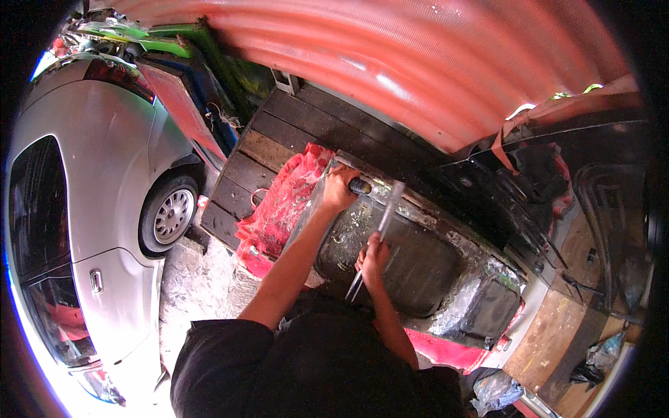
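Note:
My left hand (339,188) is closed around a dark, round-ended handle (359,186) with a yellowish tint, at the far edge of a worn dark vehicle panel (425,261). The rest of that tool is hidden by my fingers. My right hand (373,259) grips a long silvery metal bar (386,221) above the middle of the panel. Its upper end is smeared by motion and rises just right of my left hand; its lower end points toward my body. Scraped patches and loose flakes mark the panel's surface.
Red cloth (282,209) lies beneath the panel on a dark plank table (286,115). A silver car (115,153) stands at left. Behind rises red corrugated sheeting (390,63). Dark body parts (529,195) lean at right, near wooden boards (547,334) and plastic bags (495,390).

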The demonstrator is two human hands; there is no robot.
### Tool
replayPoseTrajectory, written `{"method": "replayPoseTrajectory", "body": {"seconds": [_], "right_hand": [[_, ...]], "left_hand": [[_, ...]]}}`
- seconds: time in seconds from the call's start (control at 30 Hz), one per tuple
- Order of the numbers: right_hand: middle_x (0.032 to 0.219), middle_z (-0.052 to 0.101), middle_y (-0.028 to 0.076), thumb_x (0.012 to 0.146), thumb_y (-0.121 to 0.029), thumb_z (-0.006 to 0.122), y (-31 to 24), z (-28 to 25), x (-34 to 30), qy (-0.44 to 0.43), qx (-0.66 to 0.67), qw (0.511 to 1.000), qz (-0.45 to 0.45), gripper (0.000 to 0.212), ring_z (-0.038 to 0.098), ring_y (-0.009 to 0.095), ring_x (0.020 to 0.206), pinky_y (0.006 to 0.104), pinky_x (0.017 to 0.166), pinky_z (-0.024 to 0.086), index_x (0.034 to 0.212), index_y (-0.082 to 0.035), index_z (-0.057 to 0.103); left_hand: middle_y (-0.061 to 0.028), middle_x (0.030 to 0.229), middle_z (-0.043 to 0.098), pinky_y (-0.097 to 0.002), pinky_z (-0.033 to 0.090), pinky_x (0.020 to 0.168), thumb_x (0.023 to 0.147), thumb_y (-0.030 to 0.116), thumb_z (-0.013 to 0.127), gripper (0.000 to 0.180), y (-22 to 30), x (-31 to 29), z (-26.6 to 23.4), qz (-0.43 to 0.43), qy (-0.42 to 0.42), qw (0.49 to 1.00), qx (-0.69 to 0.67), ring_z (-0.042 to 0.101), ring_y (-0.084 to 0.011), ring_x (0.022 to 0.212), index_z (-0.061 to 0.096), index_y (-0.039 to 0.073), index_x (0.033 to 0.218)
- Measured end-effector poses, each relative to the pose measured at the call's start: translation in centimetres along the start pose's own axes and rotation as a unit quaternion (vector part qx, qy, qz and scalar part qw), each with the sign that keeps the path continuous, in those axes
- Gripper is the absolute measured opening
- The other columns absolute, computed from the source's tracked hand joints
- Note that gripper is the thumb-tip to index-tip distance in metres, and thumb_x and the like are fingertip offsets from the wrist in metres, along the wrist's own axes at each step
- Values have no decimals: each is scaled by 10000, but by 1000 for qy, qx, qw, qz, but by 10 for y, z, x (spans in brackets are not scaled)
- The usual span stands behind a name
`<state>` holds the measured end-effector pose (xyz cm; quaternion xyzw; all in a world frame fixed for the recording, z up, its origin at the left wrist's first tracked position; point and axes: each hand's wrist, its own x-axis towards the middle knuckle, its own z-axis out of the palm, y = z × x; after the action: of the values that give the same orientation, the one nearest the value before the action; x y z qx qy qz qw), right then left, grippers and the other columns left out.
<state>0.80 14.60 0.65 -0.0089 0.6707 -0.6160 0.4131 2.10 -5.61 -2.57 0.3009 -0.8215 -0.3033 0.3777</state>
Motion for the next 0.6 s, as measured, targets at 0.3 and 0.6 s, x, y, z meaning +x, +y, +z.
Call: {"method": "replayPoseTrajectory", "body": {"seconds": [0.3,0.6], "right_hand": [[509,352,-11,975,-533,438,-21,-31,-10,59,25,998,20,403,327,95,337,281,315,257,873,-144,412],[496,381,3,981,-513,433,-9,-25,-19,9,-6,1000,12,411,363,115,338,293,309,301,865,-119,422]], "left_hand": [[-63,717,607,-417,411,767,573,94,686,210,6,-24,-1,47,-91,995,7,569,-285,801,595,105,762],[-59,740,610,-405,418,761,547,90,703,245,-2,-14,-5,81,-96,992,-25,575,-283,799,596,108,766]]}}
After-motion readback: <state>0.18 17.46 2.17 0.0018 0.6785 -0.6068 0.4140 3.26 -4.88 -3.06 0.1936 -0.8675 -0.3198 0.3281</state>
